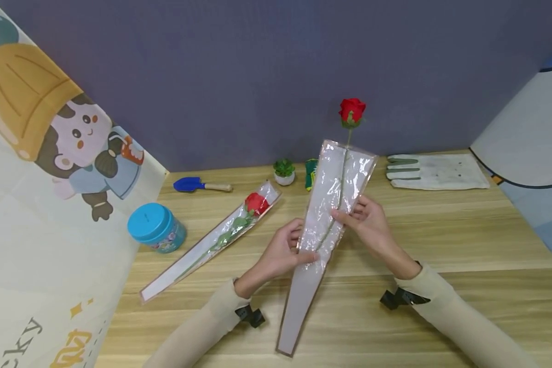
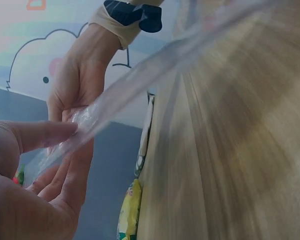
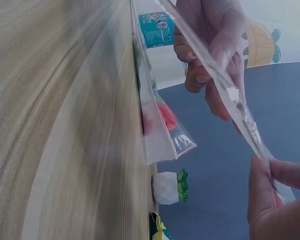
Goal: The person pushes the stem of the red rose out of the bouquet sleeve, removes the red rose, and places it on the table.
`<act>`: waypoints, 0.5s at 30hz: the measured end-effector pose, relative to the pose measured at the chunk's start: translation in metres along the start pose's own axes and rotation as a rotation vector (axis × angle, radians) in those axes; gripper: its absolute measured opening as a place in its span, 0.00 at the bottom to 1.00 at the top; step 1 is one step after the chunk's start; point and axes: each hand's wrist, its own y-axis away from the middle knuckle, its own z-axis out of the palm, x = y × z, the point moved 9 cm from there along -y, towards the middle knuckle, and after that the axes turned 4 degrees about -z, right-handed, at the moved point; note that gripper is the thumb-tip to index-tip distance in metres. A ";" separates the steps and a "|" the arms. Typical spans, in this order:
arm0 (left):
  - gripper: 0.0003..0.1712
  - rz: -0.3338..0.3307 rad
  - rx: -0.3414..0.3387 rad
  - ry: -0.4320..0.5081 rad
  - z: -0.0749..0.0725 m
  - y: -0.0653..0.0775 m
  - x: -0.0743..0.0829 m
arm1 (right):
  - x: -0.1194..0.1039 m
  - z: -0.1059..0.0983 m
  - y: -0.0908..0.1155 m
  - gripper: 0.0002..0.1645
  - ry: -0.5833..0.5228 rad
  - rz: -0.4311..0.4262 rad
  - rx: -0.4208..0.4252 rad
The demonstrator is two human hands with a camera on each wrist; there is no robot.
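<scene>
A long tapered flower sleeve (image 1: pixel 303 286), clear in front with a pale backing, is held up over the table by both hands. A red rose (image 1: pixel 351 111) stands out above its wide mouth, and the thin green stem (image 1: pixel 343 176) runs down inside. My left hand (image 1: pixel 285 250) grips the sleeve's left edge near its middle, thumb across the front. Higher up, my right hand (image 1: pixel 367 220) pinches the right edge, its thumb over the plastic beside the stem. In the right wrist view the sleeve (image 3: pixel 225 85) shows edge-on between both hands.
A second sleeved rose (image 1: pixel 256 203) lies on the table (image 1: pixel 418 327) at left. Near it are a blue tub (image 1: pixel 153 225) and a blue hand shovel (image 1: pixel 189 184). A potted plant (image 1: pixel 284 173), a green-yellow packet (image 1: pixel 310 173) and white gloves (image 1: pixel 446 171) line the back wall.
</scene>
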 end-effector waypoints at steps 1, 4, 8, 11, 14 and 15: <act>0.38 -0.001 0.000 -0.001 0.000 0.000 0.000 | 0.000 0.000 0.000 0.32 0.001 -0.003 -0.005; 0.38 0.005 0.009 -0.012 0.000 0.000 0.000 | -0.001 0.002 0.000 0.34 0.005 -0.017 -0.021; 0.36 0.022 0.034 -0.032 -0.002 0.001 0.002 | -0.002 0.000 0.000 0.32 0.024 -0.035 -0.035; 0.35 0.023 0.054 -0.049 -0.004 0.003 0.003 | -0.003 -0.006 -0.001 0.26 0.021 -0.032 -0.023; 0.36 0.010 0.064 -0.064 -0.005 0.006 0.003 | -0.008 -0.019 -0.006 0.19 -0.024 -0.032 0.011; 0.36 0.003 0.063 -0.064 -0.005 0.007 0.002 | -0.010 -0.024 -0.009 0.18 -0.051 -0.033 0.024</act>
